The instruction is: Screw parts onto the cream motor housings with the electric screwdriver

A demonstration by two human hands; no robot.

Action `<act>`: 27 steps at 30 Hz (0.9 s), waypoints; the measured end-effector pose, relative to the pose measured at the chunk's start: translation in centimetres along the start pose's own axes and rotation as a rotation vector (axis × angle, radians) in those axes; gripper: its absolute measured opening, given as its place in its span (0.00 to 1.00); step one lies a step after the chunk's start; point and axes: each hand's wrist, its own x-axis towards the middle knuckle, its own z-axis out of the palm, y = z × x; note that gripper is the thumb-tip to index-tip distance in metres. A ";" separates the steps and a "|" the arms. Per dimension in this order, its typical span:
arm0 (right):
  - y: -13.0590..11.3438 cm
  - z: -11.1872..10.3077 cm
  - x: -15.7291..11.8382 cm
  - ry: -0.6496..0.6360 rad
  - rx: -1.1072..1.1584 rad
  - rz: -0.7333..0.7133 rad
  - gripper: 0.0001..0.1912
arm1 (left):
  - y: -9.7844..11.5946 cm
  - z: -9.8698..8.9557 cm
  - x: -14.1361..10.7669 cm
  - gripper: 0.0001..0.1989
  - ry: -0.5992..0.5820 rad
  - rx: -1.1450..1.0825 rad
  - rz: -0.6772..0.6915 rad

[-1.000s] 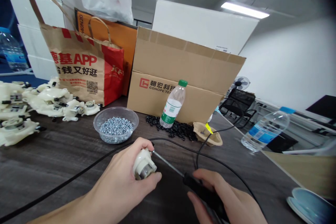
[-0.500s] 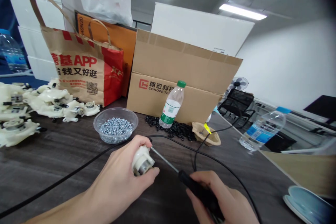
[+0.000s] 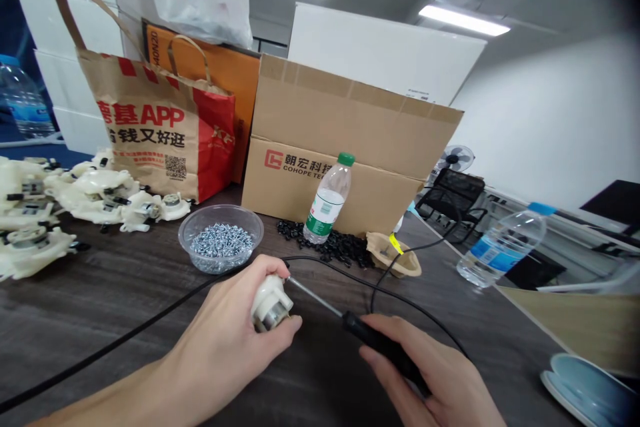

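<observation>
My left hand [image 3: 235,333] is wrapped round a small white plastic part with a metal motor [image 3: 270,303], held just above the dark table. In my right hand [image 3: 425,373] is a screwdriver [image 3: 370,337] with a black handle and a thin metal shaft. Its tip meets the upper right edge of the white part, close to my left forefinger. Whether a screw sits at the tip is too small to tell. Beyond my left hand stands a clear plastic bowl [image 3: 186,248] full of small silver screws [image 3: 223,241].
White plastic assemblies [image 3: 95,193] are heaped at the left. Behind the bowl stand a paper bag [image 3: 145,127] and a cardboard box [image 3: 345,147]. A green-capped bottle [image 3: 327,203] stands among small black parts [image 3: 345,250]. A black cable [image 3: 125,340] crosses the table.
My right hand and the screwdriver handle have shifted slightly right and up, so the handle lies flatter. The tip stays at the white part, which my left hand still holds nearly in place.
</observation>
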 end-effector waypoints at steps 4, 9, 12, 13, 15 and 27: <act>0.0 0.1 0.4 0.017 0.001 -0.047 0.11 | -0.3 0.0 0.0 0.14 0.008 0.017 0.006; -0.2 0.1 -0.2 -0.046 -0.009 0.107 0.10 | -0.5 0.2 0.0 0.14 -0.006 0.027 0.029; -0.1 -0.1 -0.3 -0.029 0.006 0.082 0.07 | -0.5 0.2 0.0 0.17 0.005 0.030 0.047; -0.1 -0.2 -0.2 -0.020 0.011 0.062 0.07 | -0.5 0.2 0.0 0.19 0.014 0.028 0.053; 0.0 -0.2 0.0 0.002 0.015 0.031 0.06 | -0.7 0.3 0.0 0.25 0.030 0.026 0.078; -0.4 -0.1 0.3 -0.005 -0.014 -0.101 0.11 | -1.7 0.6 0.2 0.25 0.057 0.071 0.145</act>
